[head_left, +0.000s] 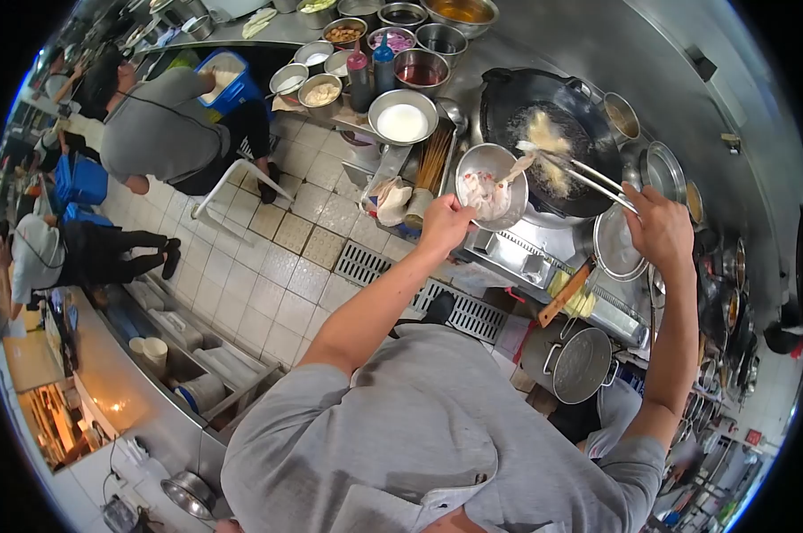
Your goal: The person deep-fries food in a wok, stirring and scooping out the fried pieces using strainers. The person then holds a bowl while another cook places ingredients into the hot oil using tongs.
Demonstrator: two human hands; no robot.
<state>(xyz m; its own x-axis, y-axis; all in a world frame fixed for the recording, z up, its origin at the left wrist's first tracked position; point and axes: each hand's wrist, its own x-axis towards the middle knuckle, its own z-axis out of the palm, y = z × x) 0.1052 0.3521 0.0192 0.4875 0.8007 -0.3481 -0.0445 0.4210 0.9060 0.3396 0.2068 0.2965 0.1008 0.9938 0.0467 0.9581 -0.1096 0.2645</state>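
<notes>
While dark oil (513, 133) bubbles, frying pieces (546, 133) look pale gold (rough-edged).

1. Black wok (511, 99): deep, holding dark, bubbling liquid.
2. Frying food (546, 133): pale golden, ragged, in the wok's middle.
3. Metal bowl (515, 201): round, at the wok's near left rim.
4. Whitish pieces (485, 197): wet, red-flecked, inside the bowl.
5. Silver tongs (599, 176): slanting across the wok's right side.
</notes>
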